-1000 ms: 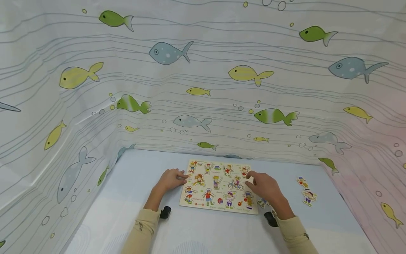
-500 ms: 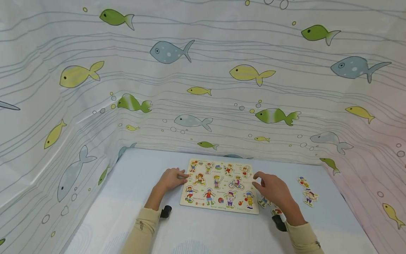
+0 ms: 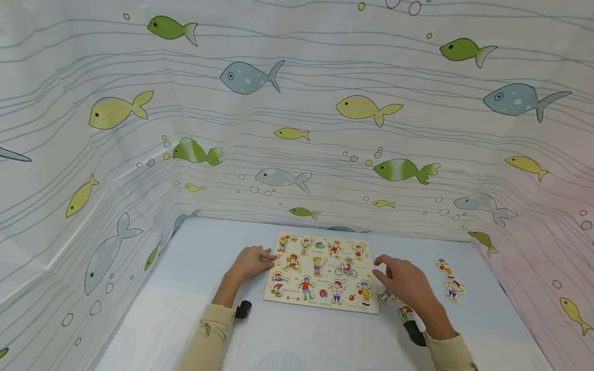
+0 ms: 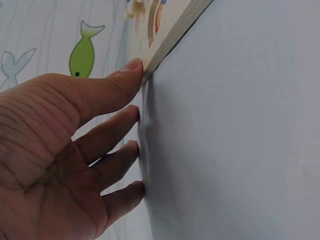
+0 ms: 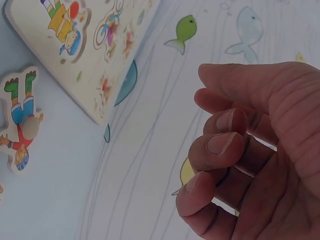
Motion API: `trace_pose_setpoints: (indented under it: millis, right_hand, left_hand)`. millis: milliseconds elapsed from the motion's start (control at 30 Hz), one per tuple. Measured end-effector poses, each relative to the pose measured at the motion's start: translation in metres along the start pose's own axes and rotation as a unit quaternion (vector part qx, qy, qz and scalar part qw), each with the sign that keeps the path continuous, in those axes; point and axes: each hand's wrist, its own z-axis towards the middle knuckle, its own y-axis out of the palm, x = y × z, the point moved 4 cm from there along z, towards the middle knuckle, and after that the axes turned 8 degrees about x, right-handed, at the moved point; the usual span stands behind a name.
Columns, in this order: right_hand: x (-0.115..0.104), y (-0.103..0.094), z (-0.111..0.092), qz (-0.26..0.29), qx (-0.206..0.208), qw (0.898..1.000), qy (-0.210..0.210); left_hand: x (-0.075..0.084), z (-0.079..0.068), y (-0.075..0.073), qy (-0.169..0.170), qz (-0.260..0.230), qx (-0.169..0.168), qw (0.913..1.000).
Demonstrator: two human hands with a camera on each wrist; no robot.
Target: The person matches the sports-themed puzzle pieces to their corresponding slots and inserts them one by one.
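Observation:
A pale wooden puzzle board (image 3: 292, 279), filled with figures of children at sports, lies flat before me. My left hand (image 3: 252, 262) rests at its left edge. In the left wrist view the thumb (image 4: 120, 82) touches the board's edge, and the other fingertips meet the table. My right hand (image 3: 402, 281) hovers just off the board's right side, its fingers loosely curled with nothing between them. Below it lie two loose puzzle pieces, a figure in blue shorts (image 5: 22, 117) and another piece (image 3: 405, 312) near the wrist.
Two more loose figure pieces, one upper (image 3: 444, 268) and one lower (image 3: 453, 290), lie to the right on the pale blue table (image 3: 209, 242). A fish-printed sheet (image 3: 325, 149) surrounds the table at the back and sides.
My right hand has drawn back to the right from the board's right edge, uncovering the loose pieces beneath it. The left hand stays in place.

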Motion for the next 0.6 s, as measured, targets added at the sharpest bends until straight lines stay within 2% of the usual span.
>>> trace_pose_setpoints:
  millis: [600]
  right_hand:
    - [0.006, -0.007, -0.020, -0.002, 0.001, 1.000, 0.014]
  left_hand:
    - [0.000, 0.000, 0.000, 0.004, 0.006, 0.002, 1.0000]
